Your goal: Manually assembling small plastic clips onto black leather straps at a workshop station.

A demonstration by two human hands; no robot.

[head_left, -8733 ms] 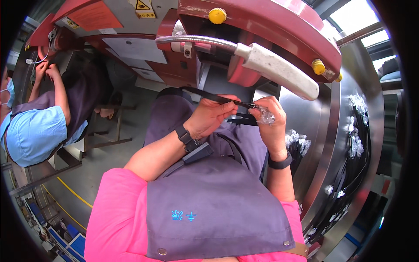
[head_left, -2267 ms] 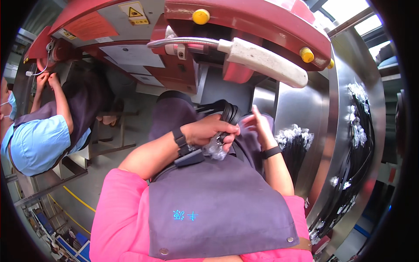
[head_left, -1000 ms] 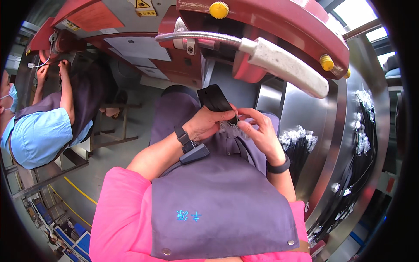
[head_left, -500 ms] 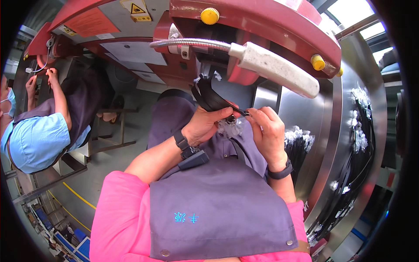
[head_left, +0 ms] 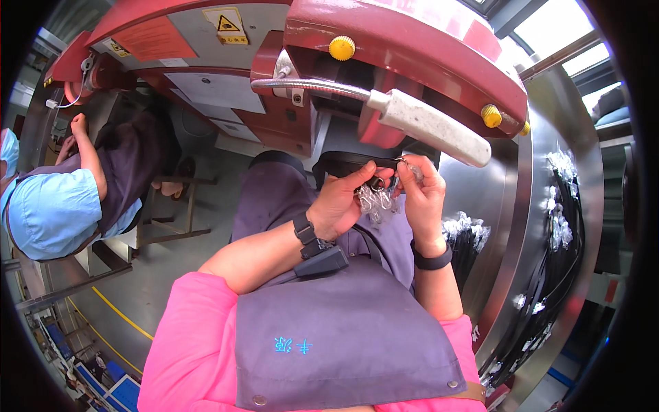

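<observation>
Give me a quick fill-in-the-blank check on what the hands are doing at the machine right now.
1. Both hands pinch a small ____ plastic bag.
2. The left hand also holds a ____ strap.
3. The machine's lever ends in a ____ grip.
4. The apron is ____.

Missing words: clear; black; white; purple

White-grip lever [head_left: 425,127] close above both hands, steel panel [head_left: 511,226] right, open floor [head_left: 185,268] left, probably clear.

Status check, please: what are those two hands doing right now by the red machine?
Left hand and right hand together, pinching small metal clips on a black strap. White-gripped lever just above. Nothing between the hands.
</observation>
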